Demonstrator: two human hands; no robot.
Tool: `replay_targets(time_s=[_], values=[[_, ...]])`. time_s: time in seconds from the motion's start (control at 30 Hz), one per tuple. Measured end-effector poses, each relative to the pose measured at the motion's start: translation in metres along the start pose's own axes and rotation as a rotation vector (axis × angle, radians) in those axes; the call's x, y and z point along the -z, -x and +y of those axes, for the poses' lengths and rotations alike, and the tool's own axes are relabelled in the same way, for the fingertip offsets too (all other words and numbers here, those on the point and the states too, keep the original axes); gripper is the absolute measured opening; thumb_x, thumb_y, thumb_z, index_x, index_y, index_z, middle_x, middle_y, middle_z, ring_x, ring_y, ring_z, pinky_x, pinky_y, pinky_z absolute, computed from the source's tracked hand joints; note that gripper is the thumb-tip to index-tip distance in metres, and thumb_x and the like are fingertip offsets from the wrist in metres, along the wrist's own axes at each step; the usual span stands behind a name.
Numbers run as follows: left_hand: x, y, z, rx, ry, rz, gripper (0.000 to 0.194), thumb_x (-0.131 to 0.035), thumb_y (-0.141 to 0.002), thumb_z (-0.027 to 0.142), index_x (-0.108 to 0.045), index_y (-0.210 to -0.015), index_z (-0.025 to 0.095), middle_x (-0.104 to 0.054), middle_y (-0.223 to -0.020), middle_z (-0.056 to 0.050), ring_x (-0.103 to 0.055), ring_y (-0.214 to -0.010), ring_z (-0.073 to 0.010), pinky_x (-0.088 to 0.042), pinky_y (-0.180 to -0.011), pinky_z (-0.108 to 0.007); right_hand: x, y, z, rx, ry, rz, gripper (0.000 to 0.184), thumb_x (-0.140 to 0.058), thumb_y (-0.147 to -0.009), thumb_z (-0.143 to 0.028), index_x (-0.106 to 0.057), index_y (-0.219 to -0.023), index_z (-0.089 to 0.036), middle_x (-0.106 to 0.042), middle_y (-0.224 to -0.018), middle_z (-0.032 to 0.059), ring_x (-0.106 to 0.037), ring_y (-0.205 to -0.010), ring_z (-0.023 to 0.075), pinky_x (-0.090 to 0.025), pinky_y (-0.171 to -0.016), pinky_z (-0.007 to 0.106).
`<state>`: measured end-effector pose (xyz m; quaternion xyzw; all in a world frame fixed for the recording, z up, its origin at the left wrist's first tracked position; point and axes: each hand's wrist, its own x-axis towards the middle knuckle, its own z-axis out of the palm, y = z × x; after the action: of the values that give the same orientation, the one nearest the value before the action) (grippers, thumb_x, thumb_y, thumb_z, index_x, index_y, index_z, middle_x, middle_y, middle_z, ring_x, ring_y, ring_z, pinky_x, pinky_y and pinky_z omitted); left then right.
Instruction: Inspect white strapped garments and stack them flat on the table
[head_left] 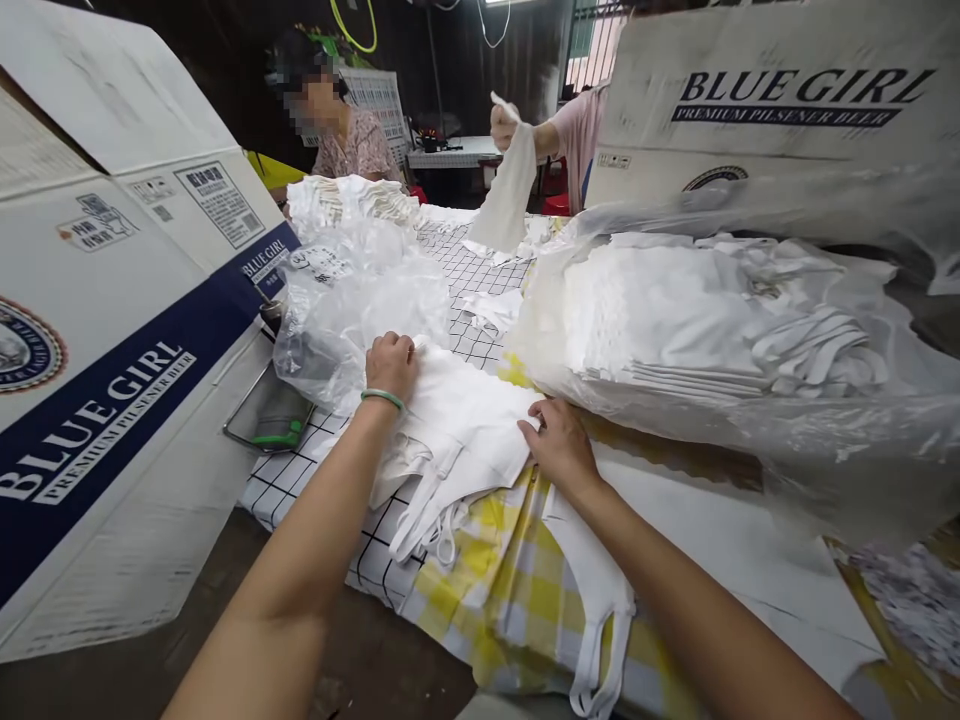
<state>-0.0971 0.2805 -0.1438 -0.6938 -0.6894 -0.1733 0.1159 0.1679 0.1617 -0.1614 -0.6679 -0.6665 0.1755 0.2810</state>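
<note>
A white camisole (480, 410) with thin straps lies spread over more white fabric on the table in front of me. My left hand (391, 365), a pale green bangle at its wrist, has its fingers curled on the far left corner of the camisole. At the right edge, my right hand (561, 440) pinches the cloth between thumb and fingers. The straps point towards me. Another white strapped piece (592, 580) hangs down towards the table's near edge, partly under my right forearm.
A plastic bag of stacked white garments (667, 310) lies at the right. Crumpled clear plastic (360, 290) is beyond my left hand. Large beer cartons (127, 300) stand left and back right. Across the checked table (480, 345), one person sits; another person's hand (506, 128) lifts white cloth.
</note>
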Motion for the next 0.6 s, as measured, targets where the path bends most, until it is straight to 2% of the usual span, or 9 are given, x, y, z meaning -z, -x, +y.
replay_targets(time_s=[0.07,0.23,0.4,0.47,0.53,0.6], values=[[0.000,0.000,0.000,-0.038,0.025,0.015,0.022,-0.045,-0.086,0.019,-0.067,-0.092,0.018,-0.060,-0.101,-0.012,-0.053,-0.099,-0.0261,-0.042,-0.081,-0.035,0.002,0.001,0.001,0.078,0.028,0.011,0.003,-0.056,-0.085,-0.023,-0.058,-0.085,-0.021,-0.057,-0.093,0.0041,-0.053,-0.092,0.0202,-0.040,-0.084,0.032],[-0.002,0.001,-0.009,-0.043,0.018,-0.076,0.025,-0.043,-0.088,0.022,-0.068,-0.087,0.019,-0.061,-0.104,-0.011,-0.055,-0.097,-0.0246,-0.044,-0.078,-0.034,0.003,0.006,-0.004,0.213,0.138,0.034,0.006,-0.052,-0.086,-0.018,-0.057,-0.083,-0.020,-0.057,-0.093,0.0059,-0.050,-0.092,0.0212,-0.038,-0.084,0.032],[0.003,0.000,-0.012,-0.104,-0.004,-0.049,0.024,-0.044,-0.086,0.017,-0.067,-0.091,0.018,-0.060,-0.111,-0.014,-0.052,-0.109,-0.0288,-0.043,-0.087,-0.039,0.003,0.005,-0.004,0.262,0.169,0.019,0.006,-0.050,-0.087,-0.017,-0.055,-0.083,-0.019,-0.058,-0.094,0.0068,-0.050,-0.090,0.0206,-0.038,-0.083,0.032],[0.007,-0.006,0.000,-0.097,0.091,0.018,0.023,-0.046,-0.084,0.016,-0.066,-0.096,0.017,-0.058,-0.116,-0.015,-0.049,-0.115,-0.0297,-0.042,-0.094,-0.041,0.002,0.005,-0.004,0.273,0.180,0.010,0.007,-0.050,-0.087,-0.016,-0.055,-0.083,-0.019,-0.058,-0.093,0.0065,-0.050,-0.089,0.0202,-0.039,-0.082,0.031],[0.009,-0.018,0.022,-0.035,0.262,0.066,0.028,-0.046,-0.085,0.018,-0.063,-0.108,0.015,-0.057,-0.123,-0.014,-0.050,-0.117,-0.0265,-0.041,-0.098,-0.038,0.002,0.005,-0.005,0.291,0.195,0.009,0.008,-0.049,-0.088,-0.016,-0.055,-0.083,-0.019,-0.058,-0.093,0.0063,-0.050,-0.088,0.0198,-0.040,-0.081,0.031],[0.007,-0.036,0.049,0.057,0.426,-0.024,0.035,-0.046,-0.088,0.024,-0.059,-0.118,0.014,-0.058,-0.125,-0.012,-0.055,-0.112,-0.0215,-0.043,-0.096,-0.032,0.002,0.004,-0.005,0.311,0.215,0.018,0.009,-0.048,-0.088,-0.015,-0.054,-0.084,-0.019,-0.058,-0.092,0.0062,-0.051,-0.087,0.0195,-0.041,-0.079,0.031]])
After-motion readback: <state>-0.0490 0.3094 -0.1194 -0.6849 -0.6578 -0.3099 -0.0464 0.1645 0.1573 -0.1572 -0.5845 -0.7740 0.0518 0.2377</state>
